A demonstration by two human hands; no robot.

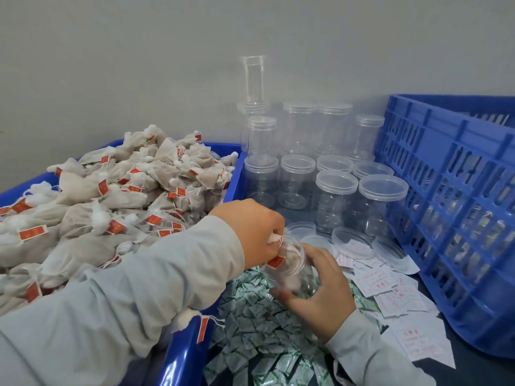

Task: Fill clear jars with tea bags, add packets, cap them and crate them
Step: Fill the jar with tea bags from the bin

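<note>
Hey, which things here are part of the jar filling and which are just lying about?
In use:
left hand
right hand
open jar
tea bags
green packets
loose lids
blue crate

Lying about:
white slips
stacked capped empty jars

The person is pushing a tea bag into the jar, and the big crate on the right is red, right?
Not quite: the crate on the right is blue, not red, as the head view shows. The rest holds: the left hand is pushing a tea bag into the jar, which the right hand holds.
</note>
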